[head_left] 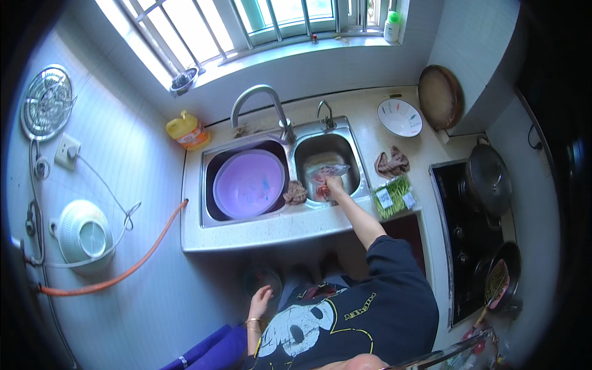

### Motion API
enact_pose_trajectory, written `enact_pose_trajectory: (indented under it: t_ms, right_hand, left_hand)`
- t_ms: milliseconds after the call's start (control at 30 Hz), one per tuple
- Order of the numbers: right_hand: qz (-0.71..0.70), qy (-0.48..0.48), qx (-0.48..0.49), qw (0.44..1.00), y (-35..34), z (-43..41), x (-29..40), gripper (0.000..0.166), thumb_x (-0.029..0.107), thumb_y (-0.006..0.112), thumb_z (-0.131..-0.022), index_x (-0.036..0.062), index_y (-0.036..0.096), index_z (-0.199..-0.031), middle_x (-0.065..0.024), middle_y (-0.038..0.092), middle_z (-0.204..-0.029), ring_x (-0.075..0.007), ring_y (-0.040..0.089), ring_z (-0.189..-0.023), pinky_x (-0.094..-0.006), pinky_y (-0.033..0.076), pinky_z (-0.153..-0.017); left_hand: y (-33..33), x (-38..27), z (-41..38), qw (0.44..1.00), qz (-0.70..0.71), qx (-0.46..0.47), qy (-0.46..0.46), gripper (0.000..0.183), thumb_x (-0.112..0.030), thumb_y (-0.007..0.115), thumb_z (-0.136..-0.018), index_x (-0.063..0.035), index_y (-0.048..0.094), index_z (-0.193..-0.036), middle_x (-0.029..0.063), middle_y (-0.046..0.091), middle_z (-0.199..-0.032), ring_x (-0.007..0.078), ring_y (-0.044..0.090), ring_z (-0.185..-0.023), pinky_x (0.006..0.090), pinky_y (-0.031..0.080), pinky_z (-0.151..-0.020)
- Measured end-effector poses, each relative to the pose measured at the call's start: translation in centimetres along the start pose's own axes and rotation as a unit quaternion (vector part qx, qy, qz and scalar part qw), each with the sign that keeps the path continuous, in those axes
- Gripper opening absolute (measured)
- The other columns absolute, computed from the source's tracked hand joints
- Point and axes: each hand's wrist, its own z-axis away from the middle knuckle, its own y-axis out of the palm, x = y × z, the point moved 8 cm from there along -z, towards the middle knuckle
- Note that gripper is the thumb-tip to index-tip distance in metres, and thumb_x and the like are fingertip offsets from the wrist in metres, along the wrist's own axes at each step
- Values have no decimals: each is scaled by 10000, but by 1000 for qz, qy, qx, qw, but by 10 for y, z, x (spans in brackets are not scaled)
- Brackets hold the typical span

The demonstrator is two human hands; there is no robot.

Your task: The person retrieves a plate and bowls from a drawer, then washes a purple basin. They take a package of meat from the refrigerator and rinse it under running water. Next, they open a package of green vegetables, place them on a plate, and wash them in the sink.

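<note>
My right hand [334,183] reaches down into the smaller steel sink basin [349,148] and grips a clear plastic bag [340,169]. Reddish pieces [322,190], probably meat, show in and just below the bag; my fingers partly cover them. My left hand [262,296] hangs low beside my body, away from the counter, with nothing visible in it and its fingers loosely curled. A round bin [260,277] stands on the floor near it. In the larger basin lies a purple plastic basin [249,182]. A crumpled brown cloth [295,193] drapes over the divider between the basins.
Right of the sink are a packet of green vegetables [392,198], another cloth [392,162] and a white bowl [400,118]. A lidded pot [490,178] and a wok [504,273] stand on the hob. A tall faucet [261,88] and a yellow jug [187,132] stand behind.
</note>
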Motion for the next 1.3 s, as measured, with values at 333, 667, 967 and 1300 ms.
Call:
enact_pose_trajectory:
  t_ms: [333,667,967,1300]
  right_hand:
    - [106,-37,59,992,10,-40,-23,234,177,554,-818,-4,549,-965,-88,604,-787,-165,619,-667,-261,489,-487]
    - [51,-114,14,992,-42,124,41,154,147,499,-867,31,564,-944,-54,621,-857,-127,608,-737,-223,457,-591]
    - [-1,-132,-28,991,-25,178,69,168,130,507,-863,12,564,-970,-76,621,-884,-128,601,-766,-231,455,-621]
    - [17,-134,-25,990,-52,176,76,163,124,504,-863,14,561,-969,-75,617,-889,-136,606,-771,-229,457,-626]
  left_hand:
    - [7,-227,-144,946,-234,-24,221,350,-168,564,-823,0,524,-1127,162,572,-1053,262,557,-961,308,426,-836]
    - [-3,-513,-238,826,-180,-96,526,319,-177,434,-894,6,487,-1150,154,522,-1094,259,494,-1026,360,361,-901]
    - [149,-507,-289,902,99,161,387,215,-71,699,-701,8,551,-837,60,598,-769,114,569,-723,239,461,-671]
    - [139,-488,-316,827,-182,23,531,196,-100,621,-750,-35,558,-923,101,581,-768,222,568,-718,314,453,-660]
